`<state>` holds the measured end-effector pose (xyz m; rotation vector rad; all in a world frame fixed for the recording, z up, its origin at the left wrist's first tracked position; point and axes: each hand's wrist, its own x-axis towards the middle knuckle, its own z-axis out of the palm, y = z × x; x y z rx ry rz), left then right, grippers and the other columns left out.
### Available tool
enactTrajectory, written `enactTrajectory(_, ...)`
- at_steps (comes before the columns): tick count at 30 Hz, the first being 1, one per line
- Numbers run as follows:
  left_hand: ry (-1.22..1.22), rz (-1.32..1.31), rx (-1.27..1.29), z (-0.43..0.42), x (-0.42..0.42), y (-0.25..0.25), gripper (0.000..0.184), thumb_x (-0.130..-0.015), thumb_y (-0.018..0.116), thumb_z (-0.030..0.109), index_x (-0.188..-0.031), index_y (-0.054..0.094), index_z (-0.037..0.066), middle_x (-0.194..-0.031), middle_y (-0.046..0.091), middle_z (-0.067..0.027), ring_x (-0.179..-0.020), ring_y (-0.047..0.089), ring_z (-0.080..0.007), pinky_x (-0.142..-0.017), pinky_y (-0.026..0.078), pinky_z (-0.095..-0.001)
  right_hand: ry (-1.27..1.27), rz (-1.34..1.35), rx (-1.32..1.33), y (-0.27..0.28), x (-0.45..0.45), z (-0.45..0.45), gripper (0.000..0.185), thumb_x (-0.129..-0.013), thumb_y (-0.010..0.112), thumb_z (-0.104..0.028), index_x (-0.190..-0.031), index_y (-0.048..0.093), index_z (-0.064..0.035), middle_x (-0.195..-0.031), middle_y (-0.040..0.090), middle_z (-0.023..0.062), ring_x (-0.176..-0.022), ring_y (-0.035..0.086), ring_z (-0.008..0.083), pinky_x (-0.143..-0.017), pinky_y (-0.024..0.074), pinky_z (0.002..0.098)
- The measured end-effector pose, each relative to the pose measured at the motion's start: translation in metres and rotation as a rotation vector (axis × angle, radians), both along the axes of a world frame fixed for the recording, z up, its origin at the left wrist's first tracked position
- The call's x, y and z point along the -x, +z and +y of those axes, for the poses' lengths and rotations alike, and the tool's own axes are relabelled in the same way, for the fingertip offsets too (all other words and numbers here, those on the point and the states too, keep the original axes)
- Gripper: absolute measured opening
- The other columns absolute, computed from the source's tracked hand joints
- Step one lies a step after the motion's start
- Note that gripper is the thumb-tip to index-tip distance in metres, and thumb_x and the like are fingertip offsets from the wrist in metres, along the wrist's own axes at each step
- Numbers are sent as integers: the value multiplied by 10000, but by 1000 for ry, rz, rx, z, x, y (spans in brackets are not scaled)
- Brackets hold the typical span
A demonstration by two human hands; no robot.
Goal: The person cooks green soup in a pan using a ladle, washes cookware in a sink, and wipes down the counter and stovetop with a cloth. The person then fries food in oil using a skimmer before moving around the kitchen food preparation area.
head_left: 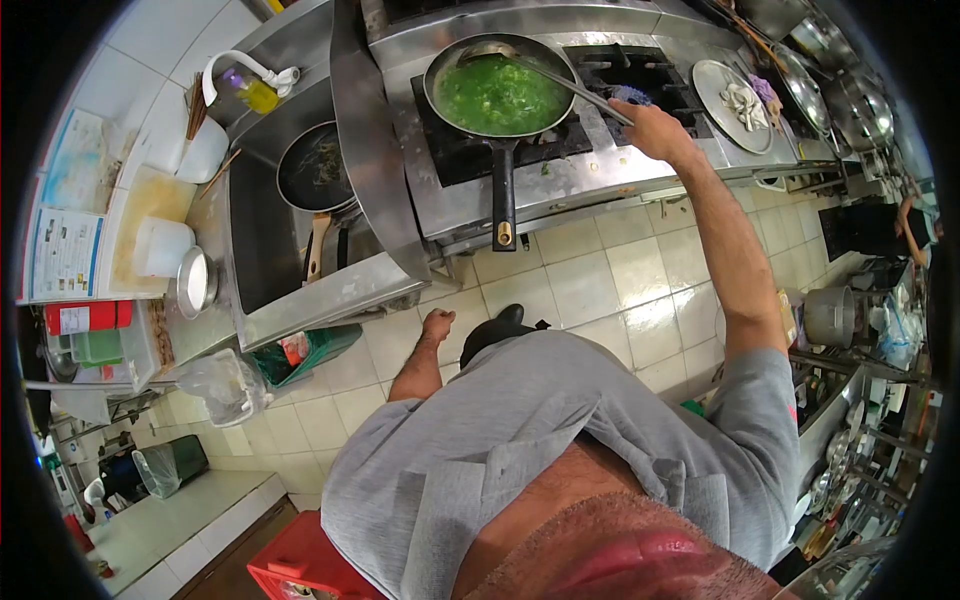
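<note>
A black-handled pan (pixel 505 185) with bubbling green food (pixel 505 98) in it sits on the stove's left burner. My right hand (pixel 650 130) is closed around the end of a metal ladle's handle (pixel 575 88), to the right of the pan. The ladle's head rests in the food at the pan's upper left. My left hand (pixel 437 322) hangs low beside my body, over the floor, with its fingers curled and nothing visible in them.
Left of the stove, a sink (pixel 270 250) holds another pan (pixel 312 170). A plate (pixel 732 105) with a crumpled white cloth lies right of the burners. A metal bowl (pixel 196 282) stands on the left counter's edge, above a green-lined bin (pixel 325 355).
</note>
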<state>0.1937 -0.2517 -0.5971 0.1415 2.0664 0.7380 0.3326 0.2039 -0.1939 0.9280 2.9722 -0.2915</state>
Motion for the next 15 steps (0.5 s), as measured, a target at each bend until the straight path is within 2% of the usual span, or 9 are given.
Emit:
enactTrajectory(2,-68,23,-28,4,0,3,370,-767,601,357,-899,570,13,-671,591,-96,-465,527,-175,-439,438,-306,45,-62,-23,7,5,-4,559,-733,479,-79,-1270,420,-221,-873,603,186,-855,578,338,-773,463,425)
enactTrajectory(6,-50,54,-26,15,-2,9,382,-765,604,362,-908,570,10,-706,599,-102,-509,546,-185,-479,461,-317,161,-88,-148,30,5,-14,564,-736,487,-78,-1271,418,-244,-873,608,171,-844,584,329,-761,470,422)
enactTrajectory(8,-52,53,-53,18,0,8,397,-756,607,376,-911,578,11,-762,620,-111,-604,584,-213,-567,484,-332,177,-123,-174,40,0,-15,556,-739,492,-68,-1259,433,-256,-874,610,161,-828,592,321,-751,477,412)
enactTrajectory(9,-51,53,-55,19,1,8,397,-756,607,376,-911,578,11,-762,620,-111,-604,584,-213,-567,484,-332,178,-123,-176,46,-2,-16,556,-739,492,-68,-1259,433,-256,-874,610,161,-828,592,321,-751,477,412)
enactTrajectory(11,-58,66,-17,19,3,7,402,-747,608,385,-909,589,17,-830,632,-122,-734,604,-234,-678,482,-339,202,-208,-228,58,-8,-19,550,-741,503,-59,-1251,442,-254,-885,609,158,-811,594,317,-747,479,407)
enactTrajectory(15,-72,72,11,18,8,8,408,-740,609,392,-911,597,22,-876,634,-125,-817,603,-244,-734,471,-337,254,-190,-323,68,-22,-9,571,-731,520,-66,-1265,429,-245,-846,606,167,-805,580,330,-737,463,409)
